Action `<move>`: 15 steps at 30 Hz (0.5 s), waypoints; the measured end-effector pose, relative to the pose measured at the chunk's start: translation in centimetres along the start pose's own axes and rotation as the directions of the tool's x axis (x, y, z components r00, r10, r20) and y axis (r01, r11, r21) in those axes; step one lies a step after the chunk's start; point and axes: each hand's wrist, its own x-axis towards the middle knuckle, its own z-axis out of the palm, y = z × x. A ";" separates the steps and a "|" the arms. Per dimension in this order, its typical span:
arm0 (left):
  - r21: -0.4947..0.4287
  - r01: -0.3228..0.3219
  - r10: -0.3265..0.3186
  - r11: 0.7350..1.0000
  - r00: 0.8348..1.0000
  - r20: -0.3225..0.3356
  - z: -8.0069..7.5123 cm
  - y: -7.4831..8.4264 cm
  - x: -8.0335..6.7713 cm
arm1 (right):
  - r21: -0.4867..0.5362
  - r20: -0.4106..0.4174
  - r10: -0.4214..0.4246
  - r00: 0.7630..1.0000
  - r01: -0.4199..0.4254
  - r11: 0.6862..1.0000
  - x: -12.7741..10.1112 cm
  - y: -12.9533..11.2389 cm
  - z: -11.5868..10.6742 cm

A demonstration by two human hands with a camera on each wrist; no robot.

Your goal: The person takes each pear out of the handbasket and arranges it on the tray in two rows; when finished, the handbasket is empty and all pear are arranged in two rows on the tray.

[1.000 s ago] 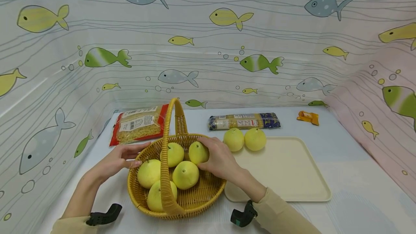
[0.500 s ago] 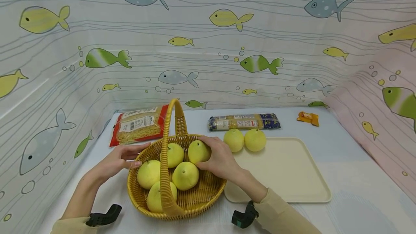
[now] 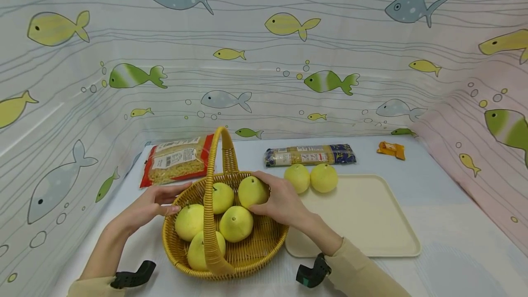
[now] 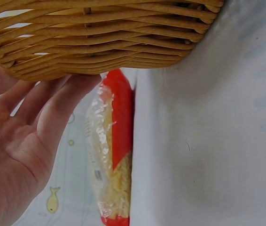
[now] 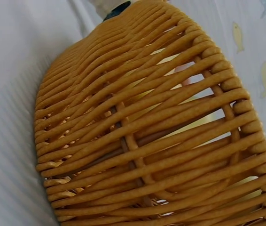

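A woven yellow basket (image 3: 255, 246) with a tall handle holds several yellow round fruits. My right hand (image 3: 261, 194) reaches in from the right, its fingers curled round the back right fruit (image 3: 249, 190). My left hand (image 3: 175, 198) lies with straight fingers against the basket's left rim. In the left wrist view its fingers (image 4: 53, 101) touch the underside of the basket wall (image 4: 100, 37). The right wrist view shows only the basket's weave (image 5: 147, 132) up close.
A cream tray (image 3: 363, 219) lies right of the basket with two yellow fruits (image 3: 310, 178) at its far left corner. Behind are a red pasta bag (image 3: 177, 158), a long spaghetti pack (image 3: 309, 154) and a small orange packet (image 3: 390, 149). Fish-print curtains enclose the table.
The fruit in my right hand has risen very slightly. My left hand stays against the basket rim.
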 end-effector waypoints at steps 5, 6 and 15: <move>0.004 -0.003 0.003 1.000 1.000 -0.001 0.0 0.0 0.1 | 0.036 0.010 0.009 1.000 -0.010 0.999 0.0 -0.3 -0.5; 0.006 -0.004 0.004 1.000 1.000 0.000 0.0 0.0 0.1 | 0.041 0.012 0.011 1.000 -0.011 0.999 0.0 -0.4 -0.6; 0.003 -0.001 0.001 1.000 1.000 -0.003 0.0 0.1 -0.1 | 0.087 0.013 -0.031 0.999 0.029 0.996 0.0 -0.6 -1.1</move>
